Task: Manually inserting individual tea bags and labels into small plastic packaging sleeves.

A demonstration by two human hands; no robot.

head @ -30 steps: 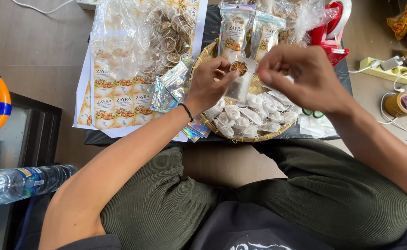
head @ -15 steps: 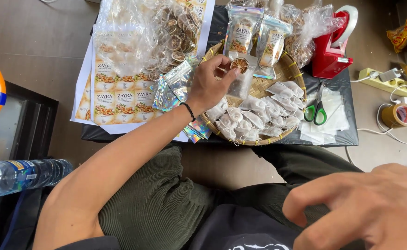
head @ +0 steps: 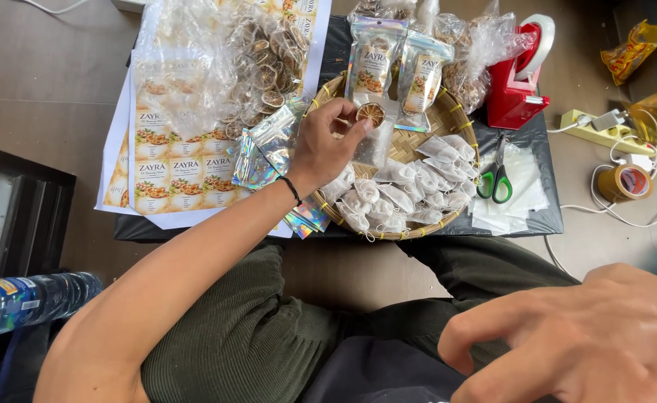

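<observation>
My left hand [head: 327,145] is stretched out over the round woven tray [head: 448,119] and pinches a dried citrus slice [head: 371,114] between thumb and fingers, just above a clear pouch [head: 379,145]. Several small white filter bags [head: 407,194] lie heaped in the tray's near half. Two filled shiny pouches [head: 396,63] stand at its far rim. My right hand [head: 582,339] is low and close to the camera, over my lap, with fingers spread and nothing in it.
A clear bag of dried citrus slices [head: 257,67] and a label sheet [head: 183,175] lie left of the tray. Green-handled scissors [head: 496,179], a red tape dispenser [head: 519,82], a tape roll [head: 626,183] and a power strip [head: 601,127] are right. A water bottle [head: 26,298] lies lower left.
My right hand left the tray and dropped toward my lap, close to the camera. My left hand stayed over the tray with the dried slice.
</observation>
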